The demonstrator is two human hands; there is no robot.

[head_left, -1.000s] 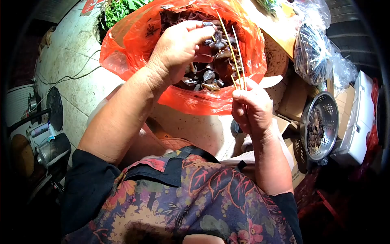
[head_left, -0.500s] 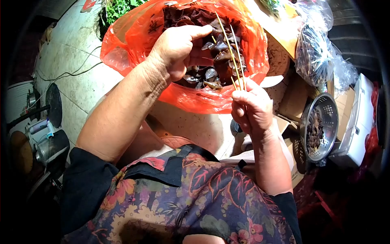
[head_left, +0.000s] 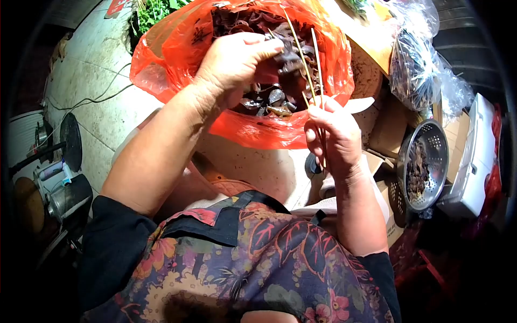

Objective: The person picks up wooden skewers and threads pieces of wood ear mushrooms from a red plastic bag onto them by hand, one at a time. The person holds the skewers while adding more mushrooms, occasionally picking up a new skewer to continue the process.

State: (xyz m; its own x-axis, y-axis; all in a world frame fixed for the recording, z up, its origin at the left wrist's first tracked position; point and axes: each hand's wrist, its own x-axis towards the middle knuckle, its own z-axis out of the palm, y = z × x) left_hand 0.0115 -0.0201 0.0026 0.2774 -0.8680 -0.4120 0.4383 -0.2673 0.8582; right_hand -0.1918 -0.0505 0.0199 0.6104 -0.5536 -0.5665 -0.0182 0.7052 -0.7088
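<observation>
My left hand (head_left: 234, 62) is pinched on dark wood ear mushroom (head_left: 291, 56) over the open red plastic bag (head_left: 161, 70). A pale skewer tip pokes out beside its thumb, so the mushroom seems threaded on a skewer. Closed round several thin bamboo skewers (head_left: 316, 67), my right hand (head_left: 335, 132) is at the bag's near right rim. Two of them point up past the mushroom, and their lower ends stick out below the palm. More wood ear (head_left: 253, 21) fills the bag. The left fingers are partly hidden behind the hand.
On the right stands a metal colander (head_left: 444, 161) with dark pieces in it, beside a white foam box (head_left: 474, 161). A clear bag of skewers (head_left: 417, 70) lies above them. Green leaves (head_left: 153, 19) are at the top left, and a cable (head_left: 97, 100) crosses the floor.
The mushroom by my left hand has shifted up and slightly left, with more skewer tip showing near the thumb. Skewer ends now show below my right hand, whose grip has shifted.
</observation>
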